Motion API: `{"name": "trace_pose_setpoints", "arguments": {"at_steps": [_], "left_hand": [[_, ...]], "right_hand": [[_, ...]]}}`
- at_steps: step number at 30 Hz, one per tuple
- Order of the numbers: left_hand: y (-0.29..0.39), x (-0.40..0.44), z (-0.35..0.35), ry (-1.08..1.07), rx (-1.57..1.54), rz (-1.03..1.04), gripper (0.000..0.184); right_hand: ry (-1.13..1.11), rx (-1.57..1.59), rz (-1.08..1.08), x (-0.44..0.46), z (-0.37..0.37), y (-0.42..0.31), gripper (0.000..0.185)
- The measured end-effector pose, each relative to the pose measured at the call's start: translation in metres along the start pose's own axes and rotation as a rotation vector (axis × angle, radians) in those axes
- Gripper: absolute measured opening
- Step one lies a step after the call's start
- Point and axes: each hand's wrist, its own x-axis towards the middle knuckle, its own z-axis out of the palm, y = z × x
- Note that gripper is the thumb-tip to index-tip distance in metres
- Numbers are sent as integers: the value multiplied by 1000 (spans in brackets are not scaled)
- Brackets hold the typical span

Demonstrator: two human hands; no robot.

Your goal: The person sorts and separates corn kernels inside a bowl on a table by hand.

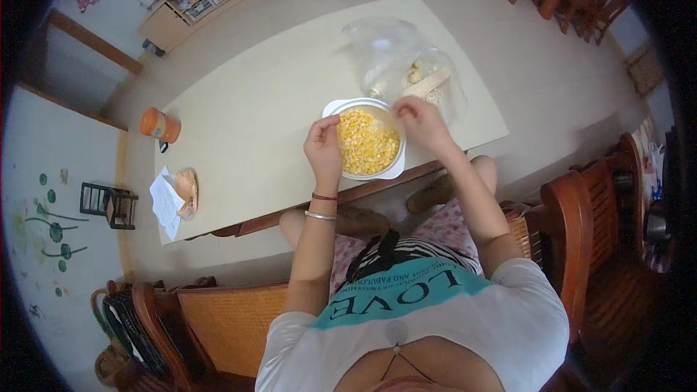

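Observation:
A white two-handled bowl (398, 163) full of loose yellow corn kernels (369, 147) stands near the front edge of the table. My left hand (324, 151) is at the bowl's left side, fingers curled together by the rim. Across from it, my right hand (425, 127) is at the upper right rim with its fingertips pinched. Whatever either hand may hold is hidden or too small to make out. Just beyond my right hand, a pale stripped corn cob (430, 83) lies on a clear plastic bag (388, 47).
The pale table (254, 94) has an orange canister (160, 125) at its left end. White papers (165, 202) and a packaged item (187, 192) lie at the near left corner. Wooden chairs (570, 247) stand close on my right, and a low cabinet (210, 0) is beyond.

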Motion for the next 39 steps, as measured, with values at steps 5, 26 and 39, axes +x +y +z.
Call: {"name": "trace_pose_setpoints", "arguments": {"at_steps": [5, 26, 39], "left_hand": [[-8, 2, -4, -9, -105, -55, 13], [-6, -2, -4, -7, -61, 4, 11], [-11, -2, -2, -31, -17, 59, 10]], "right_hand": [[-845, -285, -173, -8, 30, -37, 19], [-778, -825, -93, 35, 72, -20, 19], [-844, -349, 298, 50, 100, 43, 46]]}}
